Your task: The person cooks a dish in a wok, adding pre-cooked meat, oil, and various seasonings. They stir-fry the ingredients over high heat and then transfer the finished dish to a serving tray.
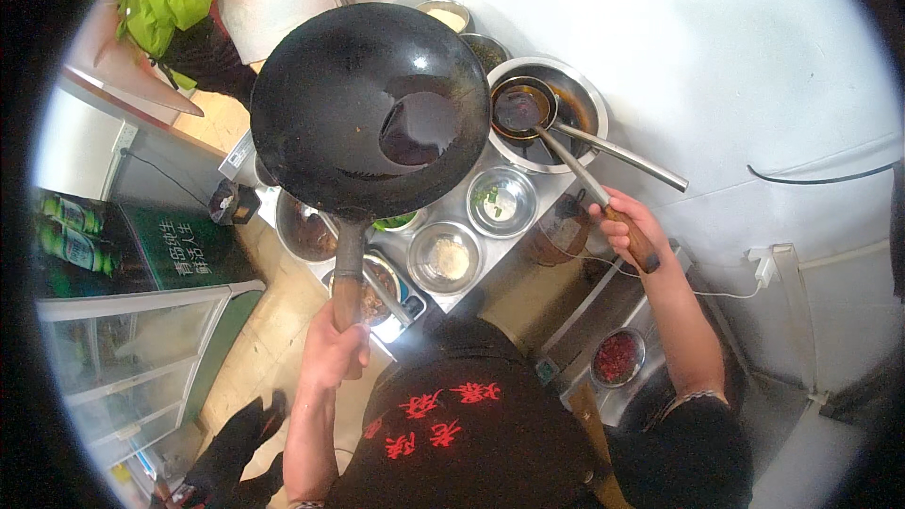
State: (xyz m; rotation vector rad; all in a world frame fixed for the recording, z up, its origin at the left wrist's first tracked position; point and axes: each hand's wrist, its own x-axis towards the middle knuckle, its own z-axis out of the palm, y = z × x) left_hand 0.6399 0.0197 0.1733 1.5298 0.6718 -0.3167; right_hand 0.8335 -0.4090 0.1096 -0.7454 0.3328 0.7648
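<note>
My left hand (336, 350) grips the wooden handle of a black wok (325, 106), held over a metal table; dark liquid (421, 127) pools in the wok's lower right. With my right hand (631, 225) I hold the wooden handle of a ladle (524, 107). The ladle's bowl, with dark liquid in it, is over a steel basin (602, 116) of dark liquid, close to the wok's right rim. A second metal handle (626, 158) sticks out of that basin. Under the wok's right side stand a bowl with chopped greens (500, 202) and a bowl with pale granules (447, 257).
A bowl of brown food (378, 293) is on a digital scale, beside another bowl (305, 226). Containers (486, 51) stand behind the wok. A red-filled bowl (618, 358) is at right, a glass-topped freezer (141, 353) at left. A person in a green jacket (170, 7) is at upper left.
</note>
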